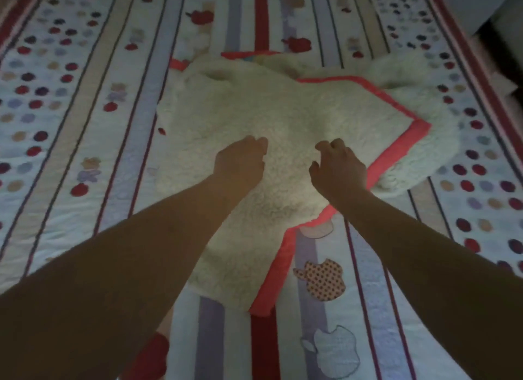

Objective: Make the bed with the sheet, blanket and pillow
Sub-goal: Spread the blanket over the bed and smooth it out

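head view: left hand [240, 161] and right hand [338, 168] both grip the cream blanket [283, 107] with curled fingers [258, 143].

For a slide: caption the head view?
Left hand and right hand, fingers curled, on rumpled fleece blanket over patterned sheet.

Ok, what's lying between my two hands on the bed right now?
Only fleece of the cream blanket; the head view shows nothing else between the left hand and the right hand.

The blanket [283, 110] is thick cream fleece, woolly, nubbly and matt, edged with a smoother pink cloth trim [396, 158]. The sheet [85, 124] is matt quilted cloth, lightly puckered along its stitching.
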`<action>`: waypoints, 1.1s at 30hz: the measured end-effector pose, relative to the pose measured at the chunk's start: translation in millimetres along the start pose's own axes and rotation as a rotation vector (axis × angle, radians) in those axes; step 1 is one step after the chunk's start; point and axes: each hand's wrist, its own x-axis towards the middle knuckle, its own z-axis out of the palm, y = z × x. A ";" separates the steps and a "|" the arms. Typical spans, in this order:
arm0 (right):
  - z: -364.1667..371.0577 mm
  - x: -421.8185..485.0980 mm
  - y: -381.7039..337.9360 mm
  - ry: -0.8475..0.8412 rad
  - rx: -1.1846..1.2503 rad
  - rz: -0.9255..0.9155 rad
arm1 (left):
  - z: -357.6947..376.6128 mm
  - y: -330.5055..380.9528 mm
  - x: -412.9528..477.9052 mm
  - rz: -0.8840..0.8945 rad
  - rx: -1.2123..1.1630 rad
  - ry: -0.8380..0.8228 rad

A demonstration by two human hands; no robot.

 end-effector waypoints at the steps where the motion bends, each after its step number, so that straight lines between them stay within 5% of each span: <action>1: -2.2 9.4 15.5 0.005 -0.001 0.009 | 0.7 12.6 15.6 0.012 0.009 0.002; 16: 5.3 129.8 174.7 0.146 0.058 0.261 | 61.6 163.2 196.8 0.346 0.079 0.193; 27: 25.8 151.4 220.3 -0.056 0.136 0.425 | 70.4 220.0 274.4 0.553 0.342 -0.007; 33: 30.6 146.1 218.2 0.100 0.138 0.365 | 78.5 221.2 272.7 0.604 0.482 0.077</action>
